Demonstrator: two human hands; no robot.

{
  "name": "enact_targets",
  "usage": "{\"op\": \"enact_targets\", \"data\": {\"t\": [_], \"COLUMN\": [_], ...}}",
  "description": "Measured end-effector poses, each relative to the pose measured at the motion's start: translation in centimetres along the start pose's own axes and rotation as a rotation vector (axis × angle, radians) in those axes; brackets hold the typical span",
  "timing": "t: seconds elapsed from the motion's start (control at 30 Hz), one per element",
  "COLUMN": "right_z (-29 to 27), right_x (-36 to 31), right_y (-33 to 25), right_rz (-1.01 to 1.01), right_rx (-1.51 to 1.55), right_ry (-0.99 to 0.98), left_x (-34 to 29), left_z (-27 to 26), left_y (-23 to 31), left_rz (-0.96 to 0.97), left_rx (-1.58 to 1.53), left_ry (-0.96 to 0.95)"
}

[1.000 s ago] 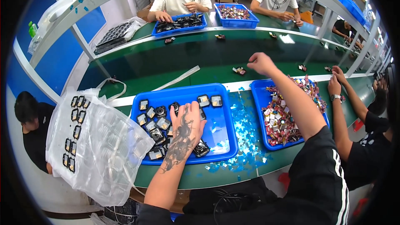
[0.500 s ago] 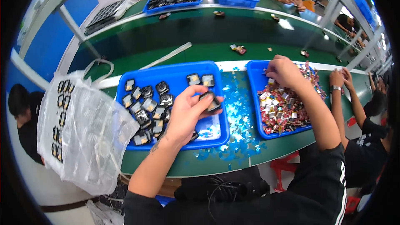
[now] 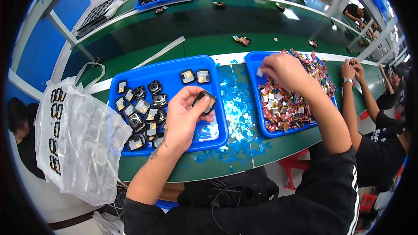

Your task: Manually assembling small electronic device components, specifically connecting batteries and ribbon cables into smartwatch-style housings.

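My left hand (image 3: 179, 115) grips a small black square casing (image 3: 207, 102) with a pale patch on its face, above the right side of a blue tray (image 3: 167, 70). Many similar black casings (image 3: 136, 122) lie in that tray, some showing round lens-like rings. Over a second blue tray (image 3: 254, 82), my right hand (image 3: 285, 72) has its fingers drawn together at a small silvery-white flat piece (image 3: 260, 72). Beneath it is a heap of small silvery blocks with reddish parts (image 3: 283, 109). My fingertips partly hide the grip on the piece.
Blue film scraps (image 3: 237, 117) cover the bench between the trays. A clear plastic bag (image 3: 82, 148) hangs at the left edge. Beyond runs a green conveyor (image 3: 174, 26) carrying a few assemblies (image 3: 242, 40). Co-workers' hands (image 3: 349, 72) are at the right, others across the line.
The whole view has shifted, so the trays sit further left and higher. My left hand still holds the casing, now turned more upright. A pale piece now shows at my right fingertips.
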State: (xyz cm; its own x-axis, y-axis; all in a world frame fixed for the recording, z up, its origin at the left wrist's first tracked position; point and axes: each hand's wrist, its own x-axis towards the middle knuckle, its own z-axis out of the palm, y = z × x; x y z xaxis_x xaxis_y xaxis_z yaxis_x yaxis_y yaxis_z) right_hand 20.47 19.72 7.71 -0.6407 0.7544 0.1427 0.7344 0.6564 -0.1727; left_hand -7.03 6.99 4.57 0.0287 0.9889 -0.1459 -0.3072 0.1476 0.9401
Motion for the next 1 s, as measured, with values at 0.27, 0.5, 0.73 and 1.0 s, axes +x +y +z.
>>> {"op": "enact_targets", "data": {"t": [0.27, 0.5, 0.73, 1.0], "right_z": [-1.8, -0.6, -3.0, -2.0], "right_x": [-2.7, -4.7, -6.3, -6.7], "right_y": [-0.7, -1.1, -4.4, -9.8], "right_rz": [0.129, 0.078, 0.113, 0.108], "right_rx": [0.086, 0.011, 0.100, 0.817], "right_ry": [-0.013, -0.030, 0.326, 0.120], "left_x": [-0.2, -0.6, -0.8, -1.6], "left_z": [-0.1, 0.9, 1.0, 2.0], "left_y": [0.1, 0.1, -0.3, 0.2], "left_rz": [-0.077, -0.089, 0.103, 0.358], "left_rx": [-0.043, -0.111, 0.148, 0.556], "left_ry": [-0.055, -0.128, -0.198, -0.280]}}
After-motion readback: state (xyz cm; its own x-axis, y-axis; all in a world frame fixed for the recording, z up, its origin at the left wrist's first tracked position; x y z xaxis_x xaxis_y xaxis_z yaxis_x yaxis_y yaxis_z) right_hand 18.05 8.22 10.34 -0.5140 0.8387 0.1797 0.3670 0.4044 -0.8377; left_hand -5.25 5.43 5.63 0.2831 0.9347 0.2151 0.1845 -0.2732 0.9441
